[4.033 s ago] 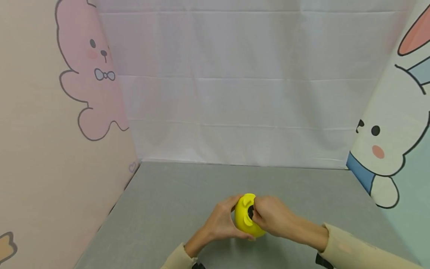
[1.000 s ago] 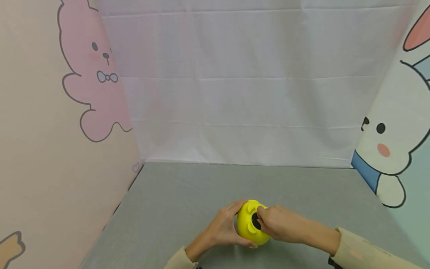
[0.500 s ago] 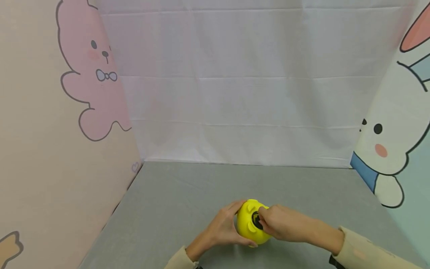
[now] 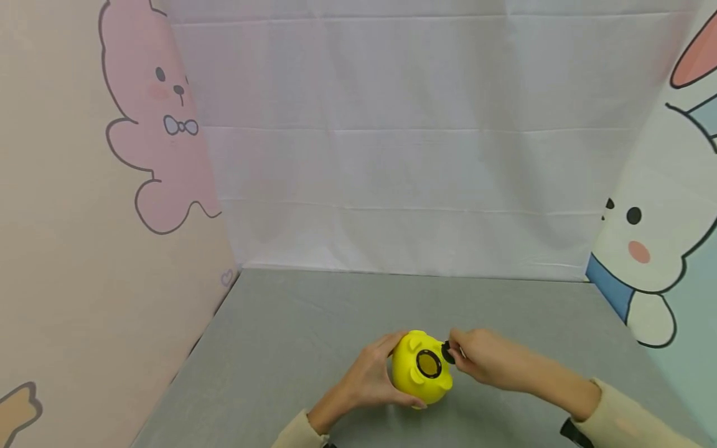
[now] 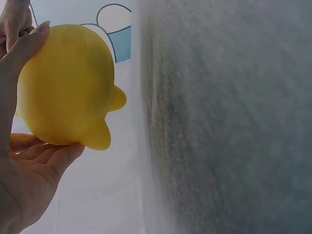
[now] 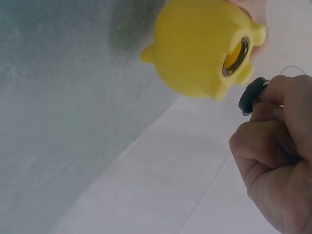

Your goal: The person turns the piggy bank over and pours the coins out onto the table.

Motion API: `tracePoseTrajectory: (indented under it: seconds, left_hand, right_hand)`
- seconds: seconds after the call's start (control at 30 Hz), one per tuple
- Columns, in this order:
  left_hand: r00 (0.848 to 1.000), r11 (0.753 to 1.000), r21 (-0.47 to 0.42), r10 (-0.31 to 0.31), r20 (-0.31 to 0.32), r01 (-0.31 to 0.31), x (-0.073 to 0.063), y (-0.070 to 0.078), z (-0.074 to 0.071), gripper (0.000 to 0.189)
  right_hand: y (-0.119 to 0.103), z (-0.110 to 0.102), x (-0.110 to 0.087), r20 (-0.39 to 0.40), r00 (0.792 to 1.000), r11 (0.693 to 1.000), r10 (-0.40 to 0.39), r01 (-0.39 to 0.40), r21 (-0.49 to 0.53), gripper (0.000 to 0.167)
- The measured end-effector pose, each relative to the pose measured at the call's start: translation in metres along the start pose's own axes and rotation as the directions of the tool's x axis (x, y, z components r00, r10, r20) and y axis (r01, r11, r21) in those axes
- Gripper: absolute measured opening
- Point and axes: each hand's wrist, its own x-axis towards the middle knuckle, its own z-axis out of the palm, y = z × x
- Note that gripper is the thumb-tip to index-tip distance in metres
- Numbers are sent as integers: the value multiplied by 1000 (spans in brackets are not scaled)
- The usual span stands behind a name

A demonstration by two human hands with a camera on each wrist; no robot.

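A round yellow piggy bank (image 4: 407, 372) with stubby feet is tipped so its underside faces up and right. My left hand (image 4: 370, 378) grips it from the left, thumb on the near side and fingers on the far side. In the left wrist view the bank (image 5: 68, 85) shows a gap between it and the grey surface. Its round hole (image 4: 429, 364), ringed in black, is uncovered. Just right of the bank, my right hand (image 4: 493, 359) pinches a black plug (image 4: 447, 353) between thumb and curled index finger. The right wrist view shows the plug (image 6: 251, 96) apart from the hole.
A grey tabletop (image 4: 313, 317) lies beneath both hands. White cloth (image 4: 358, 168) hangs behind it. Side panels carry a pink bear drawing (image 4: 140, 93) on the left and a white rabbit drawing (image 4: 666, 242) on the right.
Earlier the plug sat in the piggy bank's hole with my right fingers on it. Now it is out, and my right hand has drawn it away to the right. My left hand keeps its grip.
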Motion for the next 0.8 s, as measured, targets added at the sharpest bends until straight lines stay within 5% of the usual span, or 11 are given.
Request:
tracePoseTrajectory:
  seconds: [0.33,0.8]
  left_hand:
    - [1000,1000,13,-3,-27,3,0,-4,-1,115]
    - [1000,1000,-7,-16,-19,16,-1,-7,0,113]
  right_hand:
    - [21,-19,-6,-96,995,999,33,-37,-40,12]
    - [66,-20,-27,-273,954,982,125,-159,-103,9]
